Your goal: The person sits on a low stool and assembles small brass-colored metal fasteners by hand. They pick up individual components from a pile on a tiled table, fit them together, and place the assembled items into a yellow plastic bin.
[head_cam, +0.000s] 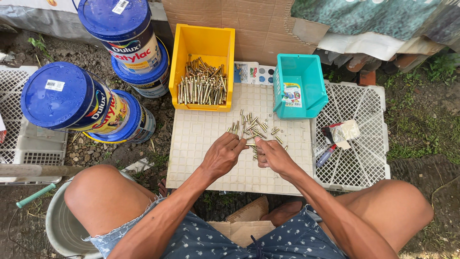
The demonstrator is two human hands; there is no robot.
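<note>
Bare knees and patterned shorts nearest; above them, left hand and right hand pinch one brass bolt between fingertips over a cream tray, loose bolts beyond: small, rigid, light, likely slick, best gripped mid-shank.

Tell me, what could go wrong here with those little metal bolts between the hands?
The left hand and right hand grip one bolt between the fingertips; it could slip and drop. The loose bolts lie scattered on the white grid panel, so a nudge might roll some off its edge or toward the open-lattice crate, where small parts could fall through. The teal bin overhangs the panel's edge and might tip.
</note>
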